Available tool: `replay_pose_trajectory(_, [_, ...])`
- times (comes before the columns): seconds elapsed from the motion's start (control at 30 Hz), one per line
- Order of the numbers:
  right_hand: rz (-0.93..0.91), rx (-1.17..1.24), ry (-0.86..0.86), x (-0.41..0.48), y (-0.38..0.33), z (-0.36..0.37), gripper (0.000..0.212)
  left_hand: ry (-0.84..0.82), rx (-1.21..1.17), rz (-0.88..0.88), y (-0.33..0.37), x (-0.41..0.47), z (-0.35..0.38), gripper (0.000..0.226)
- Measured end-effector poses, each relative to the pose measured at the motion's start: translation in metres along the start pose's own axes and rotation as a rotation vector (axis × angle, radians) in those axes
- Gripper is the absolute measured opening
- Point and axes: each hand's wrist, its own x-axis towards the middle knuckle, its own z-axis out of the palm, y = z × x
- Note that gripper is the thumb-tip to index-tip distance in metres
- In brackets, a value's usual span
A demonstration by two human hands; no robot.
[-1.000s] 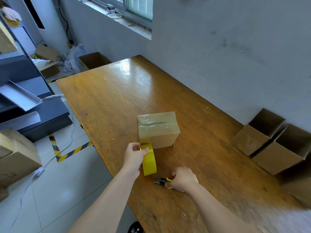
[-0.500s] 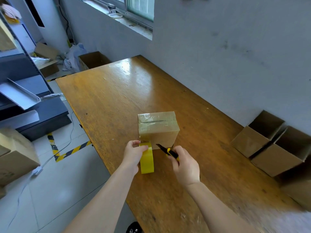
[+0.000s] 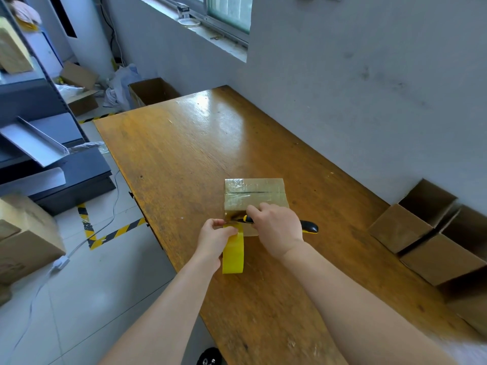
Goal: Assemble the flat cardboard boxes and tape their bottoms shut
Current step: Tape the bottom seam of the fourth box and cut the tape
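Note:
A small cardboard box (image 3: pixel 254 192) stands on the wooden table (image 3: pixel 200 143), its upward face covered with shiny clear tape over the flap seam. My left hand (image 3: pixel 214 239) grips a yellow tape roll (image 3: pixel 233 252) just in front of the box, with tape running from the roll to the box's near side. My right hand (image 3: pixel 278 229) holds a black and yellow utility knife (image 3: pixel 308 227) against the box's near face, its blade end pointing left at the stretched tape. The blade tip is hidden behind my fingers.
Three open assembled boxes (image 3: pixel 411 225) stand along the table's right side by the wall. The table's left edge drops to a tiled floor with hazard tape (image 3: pixel 113 234), stacked cartons (image 3: pixel 23 235), a dark shelf unit (image 3: pixel 52 164) and an open carton (image 3: pixel 150 92) beyond the far end.
My right hand picked the knife up from the table, lifted it to the box's near side and brought it across to the tape. My left hand kept hold of the roll.

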Motion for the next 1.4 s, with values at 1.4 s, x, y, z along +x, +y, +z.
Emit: replay_pose_trajectory(1.4, [0.172,0.204,0.080,0.040,-0.007,0.037,0.064,0.002,0.120,0.058,0.012,0.007,-0.001,0.008])
